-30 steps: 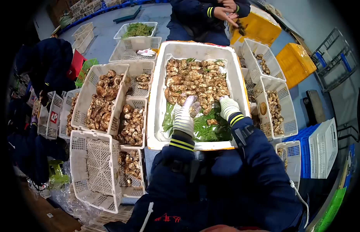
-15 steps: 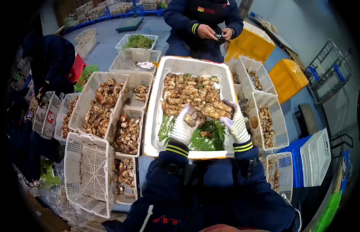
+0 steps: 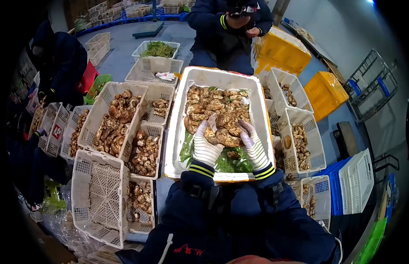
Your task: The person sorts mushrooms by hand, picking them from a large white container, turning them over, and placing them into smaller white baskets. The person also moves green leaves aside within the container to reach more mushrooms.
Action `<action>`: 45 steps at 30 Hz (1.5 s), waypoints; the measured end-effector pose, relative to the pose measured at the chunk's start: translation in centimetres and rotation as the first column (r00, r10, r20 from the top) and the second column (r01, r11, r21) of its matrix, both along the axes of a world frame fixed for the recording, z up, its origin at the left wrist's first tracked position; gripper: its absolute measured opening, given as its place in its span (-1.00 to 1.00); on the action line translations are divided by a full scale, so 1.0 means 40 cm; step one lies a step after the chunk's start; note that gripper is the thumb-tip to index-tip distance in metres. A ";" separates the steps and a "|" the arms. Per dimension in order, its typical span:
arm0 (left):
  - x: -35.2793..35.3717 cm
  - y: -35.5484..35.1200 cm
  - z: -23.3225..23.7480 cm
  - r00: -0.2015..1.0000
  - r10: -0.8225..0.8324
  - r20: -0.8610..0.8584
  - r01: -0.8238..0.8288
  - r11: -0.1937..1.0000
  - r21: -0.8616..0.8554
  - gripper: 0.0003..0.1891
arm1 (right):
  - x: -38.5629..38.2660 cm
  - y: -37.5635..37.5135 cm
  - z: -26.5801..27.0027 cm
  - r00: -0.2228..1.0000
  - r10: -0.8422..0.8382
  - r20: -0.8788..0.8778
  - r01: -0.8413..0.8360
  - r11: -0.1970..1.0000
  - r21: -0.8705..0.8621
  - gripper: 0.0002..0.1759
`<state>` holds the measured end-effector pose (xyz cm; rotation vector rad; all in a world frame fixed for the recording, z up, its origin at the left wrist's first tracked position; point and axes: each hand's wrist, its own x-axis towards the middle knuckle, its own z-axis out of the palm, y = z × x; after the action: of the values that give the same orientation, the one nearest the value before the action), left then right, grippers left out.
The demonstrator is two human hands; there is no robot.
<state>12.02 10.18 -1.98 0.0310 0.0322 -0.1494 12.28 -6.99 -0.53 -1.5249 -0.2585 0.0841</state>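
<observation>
Head view: left hand (image 3: 206, 144), right hand (image 3: 252, 143), grip closed around mushroom (image 3: 224, 138); crates (image 3: 104, 187) crowd white box (image 3: 174, 132) both sides.

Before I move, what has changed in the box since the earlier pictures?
The right hand has taken hold at the front of the mushrooms and swung left, towards the left hand; both now hold mushrooms between them over the box. Beyond it, the co-worker has bent forward. The small mushroom still lies on the leaves.
</observation>
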 end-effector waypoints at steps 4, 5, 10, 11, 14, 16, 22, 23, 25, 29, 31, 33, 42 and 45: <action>0.008 -0.008 -0.023 0.999 -0.016 -0.033 0.017 0.999 0.036 -0.50 | 0.001 -0.001 -0.006 0.998 -0.052 0.044 0.060 0.974 -0.218 -0.28; 0.011 -0.008 -0.038 0.998 -0.007 -0.067 0.010 0.999 0.050 -0.51 | -0.004 0.002 0.000 0.997 -0.076 -0.009 0.072 0.964 -0.255 -0.36; 0.013 -0.014 -0.039 0.984 -0.044 -0.173 0.042 0.999 -0.013 -0.52 | 0.004 0.006 -0.046 0.987 -0.149 -0.053 0.134 0.965 -0.226 -0.45; 0.014 -0.010 -0.034 0.977 -0.072 -0.200 0.069 0.997 -0.025 -0.52 | 0.004 0.006 -0.041 0.987 -0.158 -0.027 0.147 0.960 -0.240 -0.46; 0.007 -0.012 -0.020 0.977 -0.072 -0.200 0.067 0.997 -0.032 -0.51 | 0.010 0.001 -0.048 0.981 -0.194 -0.003 0.186 0.941 -0.284 -0.51; 0.007 -0.012 -0.021 0.984 -0.073 -0.160 0.069 0.997 -0.033 -0.51 | 0.005 0.016 -0.029 0.973 -0.195 -0.123 0.187 0.980 -0.073 -0.56; 0.007 -0.005 -0.017 0.984 -0.123 -0.129 0.111 0.989 -0.099 -0.61 | 0.035 -0.031 -0.047 0.720 0.263 -0.642 0.270 0.746 0.609 -0.53; 0.010 -0.009 -0.016 0.986 -0.129 -0.105 0.116 0.986 -0.121 -0.64 | 0.048 -0.044 -0.064 0.673 0.397 -0.624 0.284 0.640 0.714 -0.50; 0.010 -0.013 -0.012 0.989 -0.091 -0.113 0.082 0.993 -0.086 -0.66 | 0.066 -0.061 -0.087 0.600 0.559 -0.573 0.309 0.499 0.810 -0.44; 0.018 -0.014 -0.032 0.991 -0.003 -0.130 0.001 1.000 -0.012 -0.61 | 0.059 -0.088 -0.102 0.651 0.588 -0.481 0.216 0.464 0.859 -0.42; 0.022 -0.009 -0.042 0.989 0.014 -0.149 -0.011 1.000 0.022 -0.68 | 0.033 -0.074 -0.023 0.693 0.476 -0.542 0.252 0.545 0.800 -0.47; 0.024 -0.004 -0.048 0.979 0.029 -0.200 -0.029 1.000 0.003 -0.69 | 0.018 -0.078 0.024 0.770 0.256 -0.584 0.303 0.658 0.689 -0.51; 0.043 0.012 -0.095 0.931 0.080 -0.357 0.023 0.961 0.275 -0.72 | -0.209 -0.498 -0.204 0.635 -0.446 -0.631 0.759 0.512 0.402 -0.38; 0.035 0.012 -0.099 0.942 0.111 -0.318 -0.010 0.953 0.304 -0.72 | -0.363 -0.674 -0.436 0.316 -0.638 -0.702 0.930 0.354 0.096 -0.30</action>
<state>13.40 10.65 -5.95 0.3078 0.3938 -0.0845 -2.25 -33.95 -17.96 -0.8608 0.9883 -0.3577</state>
